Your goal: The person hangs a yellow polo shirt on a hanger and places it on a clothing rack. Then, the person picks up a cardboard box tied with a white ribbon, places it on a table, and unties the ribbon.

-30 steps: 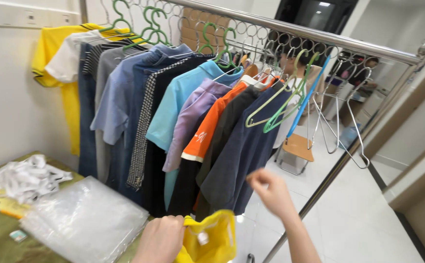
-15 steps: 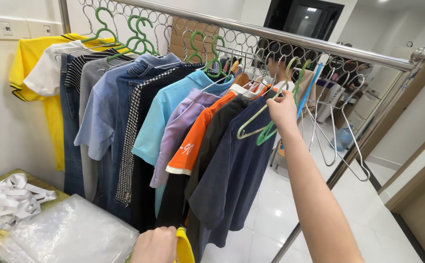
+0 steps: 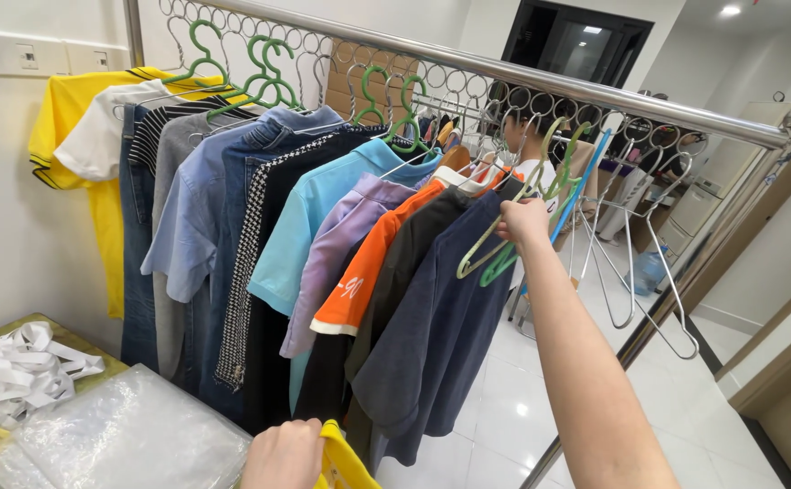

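Empty green hanger (image 3: 504, 258) is gripped by right hand (image 3: 524, 222) at frame centre, yellow garment (image 3: 345, 462) clutched by left hand (image 3: 284, 455); snagging on neighbouring wire hangers (image 3: 631, 235) is judged likely

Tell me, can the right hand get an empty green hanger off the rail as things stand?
Probably yes. The right hand is already up at the empty green hangers beside the navy shirt, fingers on them, with nothing between. The left hand is low, holding a yellow garment.
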